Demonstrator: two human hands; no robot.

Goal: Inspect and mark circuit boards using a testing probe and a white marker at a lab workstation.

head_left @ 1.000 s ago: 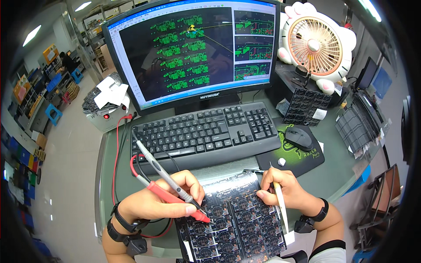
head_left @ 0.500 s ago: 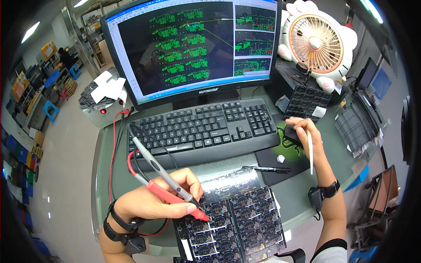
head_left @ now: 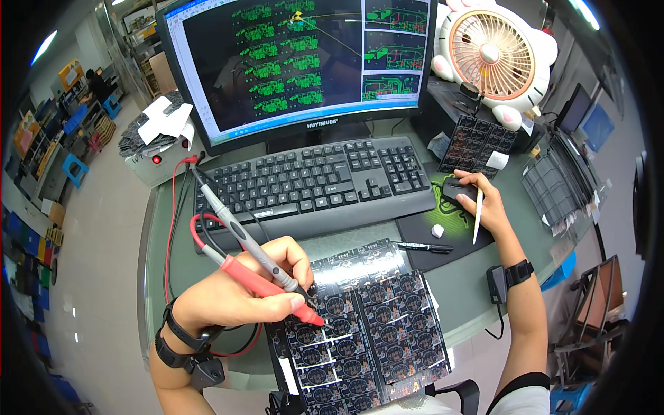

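Gripping on the L, resting on the R

Fingers of the L hand (head_left: 242, 294) are closed round two things at once, a red probe (head_left: 245, 278) and a gray probe (head_left: 242, 235), a bit like chopsticks. The red tip points down at the L half of the circuit panel (head_left: 394, 332). Can't tell if both tips touch it, b/c they're too tiny to see. The panel is at the near edge of the table (head_left: 449, 301).

To do this well, I'd say keep the L wrist still & the two tips apart, so they don't bump or slip to the wrong dot. Press softly; no scratching.

The R hand (head_left: 487, 207) rests on the mouse (head_left: 453, 188), fingers bent over it, w/ a thin pale stick (head_left: 478, 221) held too. Best to nudge the mouse gently, b/c a big jerk could shake the L side, & keep that stick from snagging.

Near the mouse: a black pen (head_left: 423, 247) and a white lump (head_left: 437, 231) on the mouse pad (head_left: 415, 235). Farther off: kbd (head_left: 311, 187), then a monitor (head_left: 277, 62) w/ green drawings, plus a fan (head_left: 489, 53) on the R.
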